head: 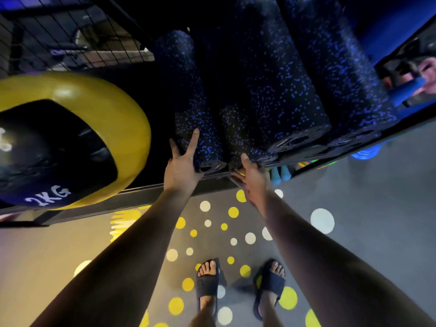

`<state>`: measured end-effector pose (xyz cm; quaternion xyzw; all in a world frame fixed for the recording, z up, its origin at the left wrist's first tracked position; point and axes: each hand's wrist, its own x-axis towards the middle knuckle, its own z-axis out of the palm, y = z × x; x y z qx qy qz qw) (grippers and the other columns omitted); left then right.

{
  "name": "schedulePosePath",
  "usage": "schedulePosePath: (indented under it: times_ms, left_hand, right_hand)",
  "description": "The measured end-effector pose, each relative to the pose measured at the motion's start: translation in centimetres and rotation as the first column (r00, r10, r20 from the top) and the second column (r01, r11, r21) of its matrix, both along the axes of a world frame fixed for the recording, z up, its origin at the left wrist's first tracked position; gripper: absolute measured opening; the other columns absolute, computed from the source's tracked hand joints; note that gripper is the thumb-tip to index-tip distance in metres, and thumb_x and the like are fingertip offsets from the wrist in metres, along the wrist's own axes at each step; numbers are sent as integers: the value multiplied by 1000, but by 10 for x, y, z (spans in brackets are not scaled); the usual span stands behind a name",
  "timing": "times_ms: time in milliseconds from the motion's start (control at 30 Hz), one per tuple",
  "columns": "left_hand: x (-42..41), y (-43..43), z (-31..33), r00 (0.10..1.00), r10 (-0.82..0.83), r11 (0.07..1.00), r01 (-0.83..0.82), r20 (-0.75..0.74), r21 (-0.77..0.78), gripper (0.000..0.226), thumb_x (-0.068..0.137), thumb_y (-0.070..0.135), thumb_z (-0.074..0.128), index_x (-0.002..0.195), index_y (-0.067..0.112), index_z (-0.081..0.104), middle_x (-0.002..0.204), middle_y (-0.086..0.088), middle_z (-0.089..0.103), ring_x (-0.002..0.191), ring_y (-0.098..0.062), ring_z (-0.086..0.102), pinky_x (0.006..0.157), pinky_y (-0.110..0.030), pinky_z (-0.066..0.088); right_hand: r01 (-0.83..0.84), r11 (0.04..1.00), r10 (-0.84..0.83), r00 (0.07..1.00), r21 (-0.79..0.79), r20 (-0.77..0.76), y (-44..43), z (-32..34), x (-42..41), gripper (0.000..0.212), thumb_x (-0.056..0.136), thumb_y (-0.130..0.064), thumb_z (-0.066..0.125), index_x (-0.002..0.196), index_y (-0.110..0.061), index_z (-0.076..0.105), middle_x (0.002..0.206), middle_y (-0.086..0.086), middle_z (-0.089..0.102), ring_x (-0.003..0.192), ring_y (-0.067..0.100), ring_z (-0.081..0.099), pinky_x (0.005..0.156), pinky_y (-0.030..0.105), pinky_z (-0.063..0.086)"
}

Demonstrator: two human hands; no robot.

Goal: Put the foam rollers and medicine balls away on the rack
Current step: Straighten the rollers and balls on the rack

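Head: 4 foam rollers [283, 95], 1 medicine ball [70, 138].

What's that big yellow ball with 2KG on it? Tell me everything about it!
The medicine ball is glossy yellow with a dark blue panel marked "2KG" in white. It looks rubbery and smooth. It sits on the rack shelf, left of the speckled foam rollers, in front of wire mesh. Neither hand touches it.

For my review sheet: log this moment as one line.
phase: shelving rollers | left hand: on leftmost foam roller | right hand: at next roller's end | medicine ball: on rack
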<state>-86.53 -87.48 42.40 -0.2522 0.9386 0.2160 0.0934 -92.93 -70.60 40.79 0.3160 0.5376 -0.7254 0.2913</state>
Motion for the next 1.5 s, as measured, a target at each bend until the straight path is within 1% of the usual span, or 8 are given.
schedulePosePath:
  times_ms: [233,500,600,733,833,1033,1333,1500]
  left_hand:
    - [2,4,0,1000,-14,999,14,17,-31,119,83,38,81,154,52,-13,163,-32,4,115,-50,60,96,-50,53]
    - [8,16,-2,1000,25,999,-26,17,22,116,83,45,79,154,52,-13,163,-31,1,123,-54,53,99,-54,50]
    - [8,16,-1,1000,28,999,-28,3,44,113,87,38,76,153,52,-14,164,-30,-1,127,-55,49,100,-55,49]
    - [8,13,10,998,-12,1000,13,67,-15,110,89,35,73,152,53,-16,165,-25,-2,135,-52,42,95,-56,53]
    - [5,18,21,996,-35,986,47,78,-162,106,86,35,75,157,46,-2,163,-18,6,141,-43,29,92,-52,54]
    - [2,37,21,997,-69,968,76,37,-240,93,87,11,73,157,39,18,150,-10,23,133,-37,34,87,-41,55]
    - [-2,33,26,986,-89,973,116,140,-199,95,93,15,65,160,40,3,161,-10,8,148,-39,22,105,-40,46]
    - [-3,39,33,971,-69,990,95,229,-105,98,95,23,66,157,47,-6,168,-4,-11,155,-35,3,114,-41,38]
  right_hand:
    - [16,999,-15,1000,50,-16,-6,-1,2,35,98,-28,65,126,-12,53,127,24,65,110,39,68,86,43,59]
    - [1,1000,0,999,29,-39,1,-1,3,26,99,-30,62,119,-15,54,126,23,64,96,27,69,83,36,58]
    - [-37,993,42,998,112,-42,8,1,6,42,95,-38,68,124,-10,57,123,17,67,95,26,72,76,34,61]
    - [118,917,-27,972,381,-235,24,17,8,69,62,-67,85,104,-20,57,95,-1,70,86,19,70,77,37,58]
    - [179,871,38,904,458,-426,38,39,-8,62,69,-51,87,114,-27,52,93,-15,66,85,4,64,85,25,52]
    - [160,865,115,860,476,-497,38,48,-29,47,66,-59,80,99,-38,55,101,3,73,88,25,73,81,55,59]
    - [173,905,37,879,390,-476,38,58,-21,49,79,-40,79,116,-19,54,102,12,71,63,13,71,62,46,64]
    - [124,899,64,911,420,-408,42,58,-18,66,68,-55,82,121,-24,57,101,2,73,85,19,74,77,48,63]
